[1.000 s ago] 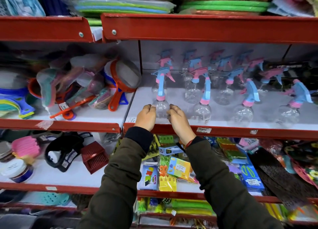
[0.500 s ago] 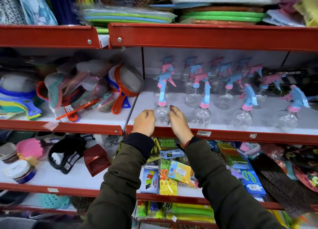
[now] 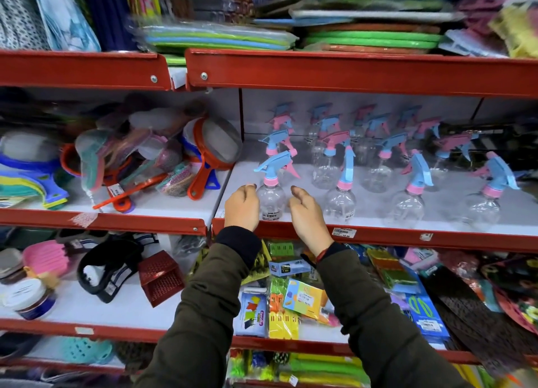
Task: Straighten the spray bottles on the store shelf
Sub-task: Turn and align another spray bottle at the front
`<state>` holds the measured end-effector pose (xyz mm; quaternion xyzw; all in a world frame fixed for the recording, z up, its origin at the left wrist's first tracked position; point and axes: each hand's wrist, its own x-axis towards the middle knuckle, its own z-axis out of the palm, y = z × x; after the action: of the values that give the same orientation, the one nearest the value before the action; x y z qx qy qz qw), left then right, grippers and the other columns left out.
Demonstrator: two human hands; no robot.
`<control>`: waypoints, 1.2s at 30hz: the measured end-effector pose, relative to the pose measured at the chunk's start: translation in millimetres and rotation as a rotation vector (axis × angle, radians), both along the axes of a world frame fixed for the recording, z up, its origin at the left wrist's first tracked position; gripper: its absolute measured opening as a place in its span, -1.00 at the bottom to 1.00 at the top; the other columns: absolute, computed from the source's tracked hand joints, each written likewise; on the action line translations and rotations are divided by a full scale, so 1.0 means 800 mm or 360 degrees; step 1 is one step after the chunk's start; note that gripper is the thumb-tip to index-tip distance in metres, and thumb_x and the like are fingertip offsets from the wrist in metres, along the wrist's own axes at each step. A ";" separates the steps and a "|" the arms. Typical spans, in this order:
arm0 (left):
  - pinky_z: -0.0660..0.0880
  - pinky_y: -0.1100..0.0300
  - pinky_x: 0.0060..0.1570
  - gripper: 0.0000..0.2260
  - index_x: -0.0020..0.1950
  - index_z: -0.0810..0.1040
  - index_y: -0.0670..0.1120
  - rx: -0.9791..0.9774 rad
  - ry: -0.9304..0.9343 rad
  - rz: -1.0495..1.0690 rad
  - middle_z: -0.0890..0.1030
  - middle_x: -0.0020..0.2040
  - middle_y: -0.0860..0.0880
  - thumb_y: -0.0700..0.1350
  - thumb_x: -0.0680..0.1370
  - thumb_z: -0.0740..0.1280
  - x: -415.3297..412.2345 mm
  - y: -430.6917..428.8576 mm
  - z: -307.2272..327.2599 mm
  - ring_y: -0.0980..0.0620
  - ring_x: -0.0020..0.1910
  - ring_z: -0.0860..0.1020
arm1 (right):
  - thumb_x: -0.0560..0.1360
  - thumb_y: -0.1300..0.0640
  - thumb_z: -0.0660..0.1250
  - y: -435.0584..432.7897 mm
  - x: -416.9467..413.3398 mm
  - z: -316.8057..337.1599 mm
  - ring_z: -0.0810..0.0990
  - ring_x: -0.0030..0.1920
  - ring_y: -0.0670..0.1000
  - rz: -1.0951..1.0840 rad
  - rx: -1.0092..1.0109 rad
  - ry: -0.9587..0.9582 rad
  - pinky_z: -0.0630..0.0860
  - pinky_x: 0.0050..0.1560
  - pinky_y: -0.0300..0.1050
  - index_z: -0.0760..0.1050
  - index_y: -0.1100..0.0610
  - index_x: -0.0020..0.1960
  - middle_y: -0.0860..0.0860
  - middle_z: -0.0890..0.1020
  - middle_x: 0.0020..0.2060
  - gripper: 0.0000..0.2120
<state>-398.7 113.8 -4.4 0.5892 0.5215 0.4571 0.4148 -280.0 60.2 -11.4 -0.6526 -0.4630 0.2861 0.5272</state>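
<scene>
The left hand [image 3: 241, 205] hides the left flank of the front spray bottle [image 3: 272, 197], so whether its fingers [image 3: 249, 187] touch the plastic cannot be told. That bottle's label [image 3: 271, 215] is too small to read. Behind it, the rear rows of spray bottles [image 3: 375, 122] blur into the shadow under the upper shelf rail [image 3: 349, 73]. To its left, the heap of strainers [image 3: 163, 151] is smeared. Far to its right, dark goods [image 3: 495, 134] are unrecognisable, cut by the frame edge.
</scene>
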 end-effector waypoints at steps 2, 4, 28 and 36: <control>0.38 0.09 0.26 -0.62 0.21 0.57 -0.13 0.0043 -0.0004 0.0017 0.60 0.24 -0.17 -0.01 0.59 0.06 0.002 -0.004 -0.002 -0.14 0.23 0.51 | 0.57 0.16 0.09 0.007 -0.002 0.004 0.42 0.07 -0.10 0.0036 -0.0025 -0.0006 0.36 -0.01 -0.50 0.29 0.15 0.47 0.08 0.48 0.35 -0.54; 0.38 0.07 0.27 -0.62 0.21 0.57 -0.15 0.0043 -0.0005 -0.0008 0.60 0.23 -0.18 -0.02 0.60 0.06 0.005 -0.005 0.000 -0.14 0.23 0.51 | 0.56 0.16 0.09 0.010 -0.007 0.006 0.49 0.14 -0.03 0.0068 -0.0050 -0.0015 0.42 0.13 -0.37 0.31 0.16 0.46 0.09 0.48 0.36 -0.53; 0.29 0.60 -0.07 -0.75 0.16 0.54 -0.04 0.0501 -0.0241 0.0237 0.57 0.17 -0.04 -0.07 0.60 0.13 0.043 -0.066 -0.002 0.20 0.04 0.47 | 0.56 0.18 0.12 -0.063 0.035 -0.003 0.35 0.45 -0.01 0.0102 0.0060 0.0128 0.26 0.26 -0.25 0.26 0.12 0.49 0.05 0.37 0.48 -0.51; 0.46 0.20 0.17 -0.78 0.11 0.55 -0.05 0.0378 -0.0296 0.0006 0.61 0.13 -0.08 -0.11 0.59 0.14 0.119 -0.119 -0.007 -0.02 0.12 0.55 | 0.58 0.14 0.14 -0.123 0.099 0.004 0.42 0.39 -0.02 0.0017 0.0123 0.0001 0.34 0.34 -0.17 0.32 0.12 0.46 0.05 0.43 0.43 -0.55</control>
<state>-303.4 18.9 -9.8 0.5882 0.4240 0.5690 0.3879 -201.0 -38.2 -8.3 -0.6292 -0.4770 0.2709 0.5505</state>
